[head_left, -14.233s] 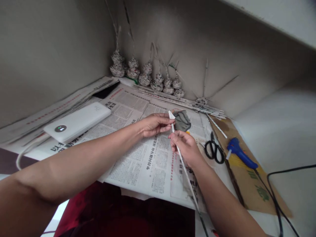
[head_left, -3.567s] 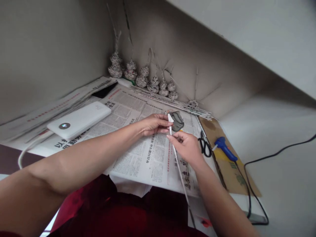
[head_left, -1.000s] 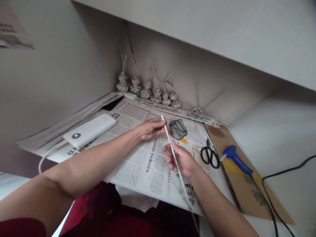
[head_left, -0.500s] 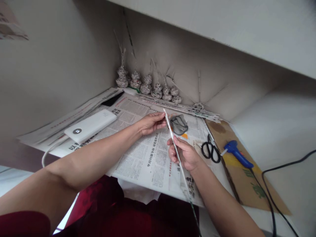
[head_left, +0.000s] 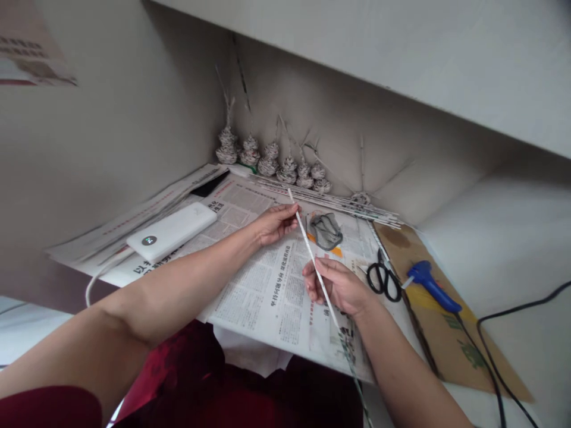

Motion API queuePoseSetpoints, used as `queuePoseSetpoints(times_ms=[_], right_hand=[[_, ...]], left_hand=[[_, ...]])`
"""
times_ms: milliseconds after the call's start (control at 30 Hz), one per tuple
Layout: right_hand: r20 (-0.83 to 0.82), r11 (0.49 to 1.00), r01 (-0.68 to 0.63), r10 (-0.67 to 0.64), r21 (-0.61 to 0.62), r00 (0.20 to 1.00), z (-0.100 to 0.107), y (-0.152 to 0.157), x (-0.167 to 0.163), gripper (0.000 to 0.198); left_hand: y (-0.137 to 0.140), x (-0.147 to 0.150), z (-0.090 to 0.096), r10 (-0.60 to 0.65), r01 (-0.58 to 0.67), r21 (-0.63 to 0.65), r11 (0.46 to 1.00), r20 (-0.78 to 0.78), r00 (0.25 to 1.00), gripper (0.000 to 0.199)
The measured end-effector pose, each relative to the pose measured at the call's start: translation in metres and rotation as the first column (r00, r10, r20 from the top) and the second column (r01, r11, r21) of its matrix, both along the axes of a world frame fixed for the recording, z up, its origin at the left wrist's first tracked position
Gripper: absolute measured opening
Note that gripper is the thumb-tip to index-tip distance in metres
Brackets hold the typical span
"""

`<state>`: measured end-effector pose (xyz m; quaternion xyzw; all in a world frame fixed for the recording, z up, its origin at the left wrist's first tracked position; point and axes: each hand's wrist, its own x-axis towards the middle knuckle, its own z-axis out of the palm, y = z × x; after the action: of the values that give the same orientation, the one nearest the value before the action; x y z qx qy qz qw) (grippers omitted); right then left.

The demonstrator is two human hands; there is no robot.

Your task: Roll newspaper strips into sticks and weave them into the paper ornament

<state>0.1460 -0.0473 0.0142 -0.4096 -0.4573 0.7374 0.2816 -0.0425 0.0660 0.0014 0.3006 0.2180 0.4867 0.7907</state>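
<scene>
A thin rolled paper stick (head_left: 329, 310), white with a green patterned lower part, slants across the middle of the view. Near its upper end, my left hand (head_left: 277, 223) pinches it between thumb and fingertips. Lower down, my right hand (head_left: 339, 284) holds the same stick between thumb and curled fingers. Its lower end runs down past the table edge and out of view. Just beyond my hands, a grey mesh piece (head_left: 326, 230) lies on the newspaper (head_left: 254, 291), with something orange partly under it.
Several woven paper gourds (head_left: 268, 159) line the back wall, behind a bundle of paper sticks (head_left: 330, 201). At left lies a white power bank (head_left: 173, 229) with a cable. To the right are black scissors (head_left: 383, 280) and a blue glue gun (head_left: 433, 288) on cardboard (head_left: 464, 351).
My left hand has slid a little down from the stick's tip, so more of the end shows above it. My right hand keeps its hold. The whole view has shifted slightly.
</scene>
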Motion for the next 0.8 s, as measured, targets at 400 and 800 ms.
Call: queuePoseSetpoints(times_ms=[400,800], right_hand=[[0.276,0.992,-0.037,0.003,0.119,0.961,-0.011,0.008,0.019,0.037],[0.461,0.995,0.030,-0.070,0.094,0.885,0.013,-0.021,0.053,0.037]], left_hand=[[0.000,-0.002,0.002,-0.009,0.011,0.023,1.000,-0.095,0.995,0.011],[0.004,-0.003,0.001,-0.009,0.009,0.003,1.000,-0.134,0.991,0.016]])
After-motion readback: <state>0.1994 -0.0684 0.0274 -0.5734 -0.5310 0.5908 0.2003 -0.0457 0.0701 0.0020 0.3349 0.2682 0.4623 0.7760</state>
